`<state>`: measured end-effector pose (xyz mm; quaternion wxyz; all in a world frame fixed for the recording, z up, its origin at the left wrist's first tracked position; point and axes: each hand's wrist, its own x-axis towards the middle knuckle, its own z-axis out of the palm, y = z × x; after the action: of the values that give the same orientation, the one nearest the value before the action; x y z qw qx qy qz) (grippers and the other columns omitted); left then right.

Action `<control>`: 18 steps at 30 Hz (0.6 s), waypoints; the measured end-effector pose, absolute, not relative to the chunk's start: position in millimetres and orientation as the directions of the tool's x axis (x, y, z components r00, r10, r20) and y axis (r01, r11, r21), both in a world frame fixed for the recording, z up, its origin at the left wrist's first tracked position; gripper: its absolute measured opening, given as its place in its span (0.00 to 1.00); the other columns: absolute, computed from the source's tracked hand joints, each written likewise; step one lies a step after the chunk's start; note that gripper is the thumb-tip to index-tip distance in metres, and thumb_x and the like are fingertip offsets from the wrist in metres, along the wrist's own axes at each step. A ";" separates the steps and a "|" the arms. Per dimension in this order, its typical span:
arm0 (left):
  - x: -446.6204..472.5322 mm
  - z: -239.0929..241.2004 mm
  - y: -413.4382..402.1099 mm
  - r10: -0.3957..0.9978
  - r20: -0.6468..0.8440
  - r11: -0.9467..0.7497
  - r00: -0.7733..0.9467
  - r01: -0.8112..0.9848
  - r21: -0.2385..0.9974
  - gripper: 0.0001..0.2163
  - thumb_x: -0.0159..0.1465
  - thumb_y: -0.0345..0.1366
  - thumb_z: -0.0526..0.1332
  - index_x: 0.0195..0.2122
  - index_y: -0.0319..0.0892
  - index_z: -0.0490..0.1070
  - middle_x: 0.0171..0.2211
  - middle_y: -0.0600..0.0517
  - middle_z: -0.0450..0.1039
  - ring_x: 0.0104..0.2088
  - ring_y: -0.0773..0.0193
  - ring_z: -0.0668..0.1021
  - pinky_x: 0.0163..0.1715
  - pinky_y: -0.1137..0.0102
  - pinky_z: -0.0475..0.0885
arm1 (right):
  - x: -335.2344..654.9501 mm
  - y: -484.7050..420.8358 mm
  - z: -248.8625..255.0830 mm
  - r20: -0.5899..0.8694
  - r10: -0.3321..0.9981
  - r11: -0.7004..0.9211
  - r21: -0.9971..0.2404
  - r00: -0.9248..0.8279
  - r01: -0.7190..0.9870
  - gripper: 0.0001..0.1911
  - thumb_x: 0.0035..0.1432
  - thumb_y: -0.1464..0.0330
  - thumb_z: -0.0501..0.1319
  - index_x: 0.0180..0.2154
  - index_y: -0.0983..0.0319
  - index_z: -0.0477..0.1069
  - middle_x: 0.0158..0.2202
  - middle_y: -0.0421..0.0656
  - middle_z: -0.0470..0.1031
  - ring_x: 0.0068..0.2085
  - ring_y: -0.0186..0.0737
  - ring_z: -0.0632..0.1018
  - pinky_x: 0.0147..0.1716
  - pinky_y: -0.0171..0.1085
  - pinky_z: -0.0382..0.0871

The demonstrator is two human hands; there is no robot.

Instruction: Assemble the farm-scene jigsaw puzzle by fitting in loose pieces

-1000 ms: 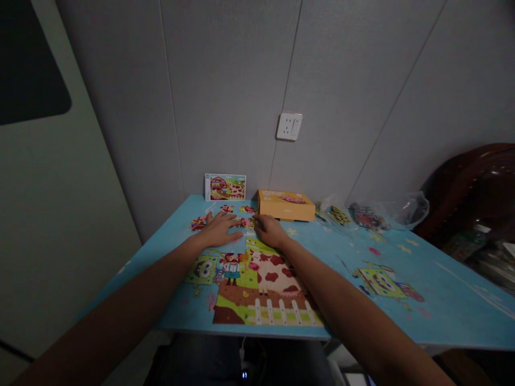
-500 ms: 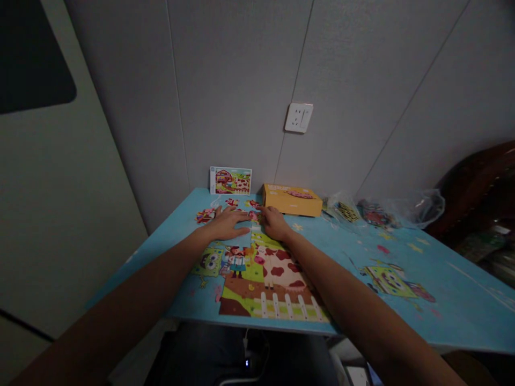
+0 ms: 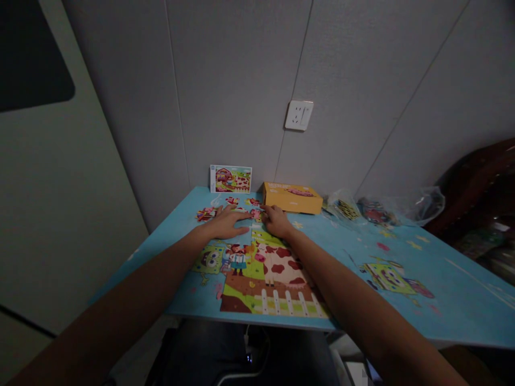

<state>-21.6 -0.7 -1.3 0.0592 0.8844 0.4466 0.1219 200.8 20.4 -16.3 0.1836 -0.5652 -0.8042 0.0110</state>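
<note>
Your desk (image 3: 341, 252) carries the part-built puzzle (image 3: 279, 265), lying near its front edge. The orange box (image 3: 295, 199) sits beyond it. Your left hand (image 3: 226, 222) has its fingers loosely spread; your right hand (image 3: 277, 222) bends its fingers beside a small pink piece (image 3: 256, 214), though whether they pinch it I can't tell.

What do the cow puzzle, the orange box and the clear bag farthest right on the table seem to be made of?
Cow puzzle: probably cardboard, smooth and printed; it lies flat, though its thickness is hard to judge.
Orange box: likely thin card, printed, with straight edges and flat faces.
Clear bag: apparently soft plastic film, see-through, with glossy creases.
</note>
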 end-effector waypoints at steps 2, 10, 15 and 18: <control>-22.6 -1.3 -0.5 0.803 0.169 -0.597 0.572 0.773 0.216 0.26 0.61 0.51 0.55 0.61 0.59 0.57 0.60 0.53 0.63 0.62 0.39 0.54 0.56 0.39 0.45 | 203.4 22.8 -17.6 0.314 0.901 0.383 -0.253 -0.299 0.889 0.26 0.56 0.70 0.55 0.58 0.63 0.62 0.45 0.53 0.68 0.48 0.50 0.70 0.47 0.44 0.61; -23.6 -3.4 0.6 0.711 0.291 -0.702 0.640 0.667 0.250 0.22 0.61 0.45 0.59 0.57 0.54 0.65 0.56 0.55 0.68 0.58 0.49 0.61 0.58 0.52 0.53 | 207.9 18.6 -17.3 0.506 0.790 0.573 -0.412 -0.345 0.708 0.13 0.53 0.73 0.55 0.42 0.65 0.70 0.35 0.46 0.72 0.35 0.39 0.69 0.37 0.36 0.62; -22.0 -1.5 4.5 0.594 0.538 -0.791 0.598 0.555 0.258 0.12 0.60 0.40 0.61 0.43 0.47 0.77 0.40 0.52 0.78 0.47 0.57 0.68 0.51 0.60 0.63 | 205.3 12.9 -11.5 0.534 0.812 0.519 -0.478 -0.234 0.709 0.07 0.55 0.67 0.54 0.29 0.64 0.68 0.25 0.41 0.67 0.28 0.35 0.65 0.29 0.34 0.56; -20.1 4.3 2.4 0.569 0.682 -0.783 0.459 0.556 0.278 0.08 0.61 0.37 0.60 0.36 0.44 0.78 0.34 0.51 0.78 0.41 0.59 0.71 0.45 0.63 0.68 | 204.9 13.0 -12.3 0.505 0.849 0.481 -0.615 -0.156 0.625 0.11 0.56 0.62 0.55 0.27 0.63 0.66 0.22 0.37 0.64 0.25 0.33 0.63 0.26 0.33 0.53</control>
<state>-20.1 2.4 4.3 0.0076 0.8541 0.3294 0.4025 204.9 13.0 -12.3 0.4240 -0.4919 -0.7488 0.1320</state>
